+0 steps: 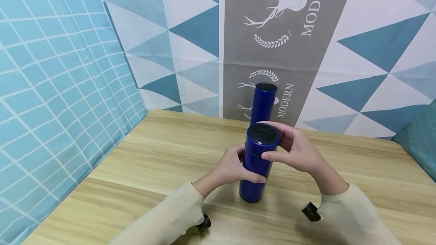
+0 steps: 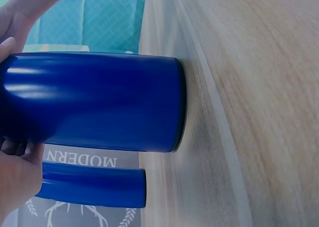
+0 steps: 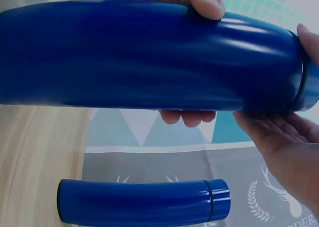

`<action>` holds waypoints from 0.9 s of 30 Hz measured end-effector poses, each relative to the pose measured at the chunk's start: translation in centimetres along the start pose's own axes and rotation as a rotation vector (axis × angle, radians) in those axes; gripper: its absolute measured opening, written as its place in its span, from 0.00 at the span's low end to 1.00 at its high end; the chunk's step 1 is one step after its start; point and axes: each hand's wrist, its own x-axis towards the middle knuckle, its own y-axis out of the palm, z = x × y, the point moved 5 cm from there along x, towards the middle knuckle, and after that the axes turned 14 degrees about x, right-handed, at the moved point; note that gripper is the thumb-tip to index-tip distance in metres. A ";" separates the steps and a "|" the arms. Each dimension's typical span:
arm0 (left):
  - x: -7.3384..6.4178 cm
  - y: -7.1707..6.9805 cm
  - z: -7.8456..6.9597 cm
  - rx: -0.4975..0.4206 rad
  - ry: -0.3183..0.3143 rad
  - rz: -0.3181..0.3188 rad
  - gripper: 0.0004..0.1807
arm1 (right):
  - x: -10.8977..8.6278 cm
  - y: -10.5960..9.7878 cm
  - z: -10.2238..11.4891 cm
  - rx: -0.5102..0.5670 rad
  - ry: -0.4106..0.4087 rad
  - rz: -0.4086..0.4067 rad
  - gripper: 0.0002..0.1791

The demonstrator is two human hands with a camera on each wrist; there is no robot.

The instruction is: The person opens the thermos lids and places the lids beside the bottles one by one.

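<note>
A dark blue thermos bottle (image 1: 255, 165) with a glossy black disc on top of its lid (image 1: 263, 134) stands upright in front of me. My left hand (image 1: 233, 165) grips the body around its middle, thumb across the near side. With my right hand (image 1: 294, 146) I hold the lid, thumb in front and fingers round the far side. A thin dark seam (image 3: 303, 80) between lid and body shows in the right wrist view. Behind it is a second blue thermos bottle (image 1: 262, 107), lid on, touched by neither hand.
The bottles are on a wood-grain table (image 1: 163, 150). A patterned cloth (image 1: 190, 48) with triangles and deer prints hangs along the back, and a blue checked cloth (image 1: 61, 67) along the left. Small black devices (image 1: 310, 211) hang at both sleeves.
</note>
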 end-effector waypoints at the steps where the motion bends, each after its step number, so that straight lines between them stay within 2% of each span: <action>1: 0.0 0.0 0.0 0.000 0.000 0.000 0.31 | 0.1 -0.1 0.0 0.013 -0.001 0.012 0.32; 8: 0.1 0.0 0.0 0.005 -0.012 -0.004 0.31 | 0.4 -0.6 -0.5 0.080 0.002 0.102 0.34; 18: 0.2 0.0 -0.2 0.013 -0.014 -0.002 0.32 | 0.6 -1.2 -0.9 0.090 0.044 0.159 0.35; 27: 0.0 0.0 -0.2 0.009 -0.011 -0.005 0.31 | 1.0 -1.2 -1.2 0.186 0.055 0.229 0.36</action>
